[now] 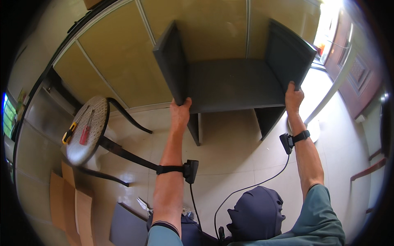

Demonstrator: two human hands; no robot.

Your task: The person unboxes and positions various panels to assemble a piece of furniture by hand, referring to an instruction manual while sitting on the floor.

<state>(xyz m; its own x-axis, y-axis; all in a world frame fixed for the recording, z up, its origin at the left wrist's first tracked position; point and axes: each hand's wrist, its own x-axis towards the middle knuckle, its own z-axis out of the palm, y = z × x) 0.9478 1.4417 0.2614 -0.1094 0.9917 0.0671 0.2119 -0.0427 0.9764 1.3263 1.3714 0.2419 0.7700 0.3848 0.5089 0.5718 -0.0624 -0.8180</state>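
In front of me stands a dark grey furniture frame point(232, 84): two upright side panels joined by a wide flat board between them, with the panels reaching below the board too. My left hand point(180, 111) is closed round the near edge of the left panel, close to where it meets the board. At the same height on the other side, my right hand point(294, 99) grips the near edge of the right panel. Part of the fingers of both hands is hidden behind the panels. Each of my forearms wears a strapped black device with a cable.
A round woven-top stool point(93, 127) with black legs is at the left, carrying a yellow-and-black tool point(69, 134) and a red-handled screwdriver point(85, 134). Below it are an opened cardboard box point(63, 205) and a loose grey panel point(128, 224). A white pole point(334, 88) rises at the right.
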